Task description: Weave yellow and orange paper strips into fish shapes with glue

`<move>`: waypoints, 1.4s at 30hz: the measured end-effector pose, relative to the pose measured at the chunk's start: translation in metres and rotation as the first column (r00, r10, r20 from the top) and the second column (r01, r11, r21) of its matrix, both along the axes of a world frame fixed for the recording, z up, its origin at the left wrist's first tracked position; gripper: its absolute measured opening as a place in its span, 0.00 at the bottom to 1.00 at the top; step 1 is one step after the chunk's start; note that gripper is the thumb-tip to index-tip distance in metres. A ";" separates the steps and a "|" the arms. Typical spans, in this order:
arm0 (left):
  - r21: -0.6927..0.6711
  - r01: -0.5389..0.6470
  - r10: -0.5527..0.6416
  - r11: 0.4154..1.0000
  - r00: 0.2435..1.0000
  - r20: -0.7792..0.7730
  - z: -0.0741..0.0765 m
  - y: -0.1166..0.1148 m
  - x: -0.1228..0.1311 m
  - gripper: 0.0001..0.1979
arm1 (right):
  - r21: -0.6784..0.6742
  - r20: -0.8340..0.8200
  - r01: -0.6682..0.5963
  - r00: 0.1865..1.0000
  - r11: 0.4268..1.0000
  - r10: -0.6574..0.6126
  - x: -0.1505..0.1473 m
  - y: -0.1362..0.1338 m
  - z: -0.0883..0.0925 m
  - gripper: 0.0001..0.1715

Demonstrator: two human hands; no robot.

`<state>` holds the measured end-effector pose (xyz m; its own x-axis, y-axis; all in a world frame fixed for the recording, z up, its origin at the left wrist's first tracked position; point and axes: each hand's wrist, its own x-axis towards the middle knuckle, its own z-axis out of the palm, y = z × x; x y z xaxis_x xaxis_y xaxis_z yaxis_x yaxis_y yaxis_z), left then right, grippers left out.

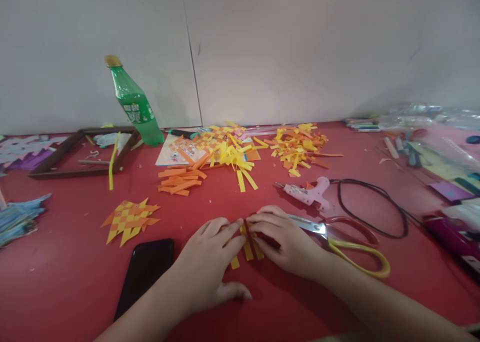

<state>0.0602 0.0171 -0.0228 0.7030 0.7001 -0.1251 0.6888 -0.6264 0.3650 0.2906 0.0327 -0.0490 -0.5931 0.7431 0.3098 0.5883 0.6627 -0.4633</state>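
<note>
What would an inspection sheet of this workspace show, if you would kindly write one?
Surface: red tabletop; paper cuttings piled near the back.
Materials: yellow strips, partly covered; orange strips beyond.
Clutter: phone left; scissors and glue gun right; dark frame back left.
Hands: left hand and right hand touch the yellow strips; grip unclear.
Cables: black cable, looped, running from the glue gun.
Surroundings: pale wall; green bottle near it.

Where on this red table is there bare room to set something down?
Mostly bare tabletop shows at lower left, between the blue strips and phone, and lower right, between the scissors and magenta object. Crowded: the back, with yellow strips and the bottle, and around the left hand and right hand.
</note>
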 end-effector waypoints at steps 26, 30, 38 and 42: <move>0.149 -0.150 0.155 0.977 0.988 -0.021 -0.001 0.007 -0.003 0.05 | 0.144 -0.041 -0.060 0.997 0.988 0.066 -0.010 -0.003 -0.006 0.09; 0.189 -0.145 0.152 0.971 0.988 -0.028 -0.005 0.008 -0.003 0.05 | 0.144 -0.043 -0.098 0.994 0.985 0.105 -0.011 -0.003 -0.007 0.09; 0.131 -0.152 0.142 0.980 0.986 0.088 -0.004 0.004 0.000 0.11 | 0.143 -0.067 -0.073 0.994 0.987 0.083 -0.012 -0.002 -0.004 0.09; 0.153 -0.145 0.139 0.978 0.989 0.054 -0.001 0.005 -0.001 0.17 | 0.118 -0.042 -0.076 0.996 0.990 0.082 -0.011 -0.002 -0.005 0.12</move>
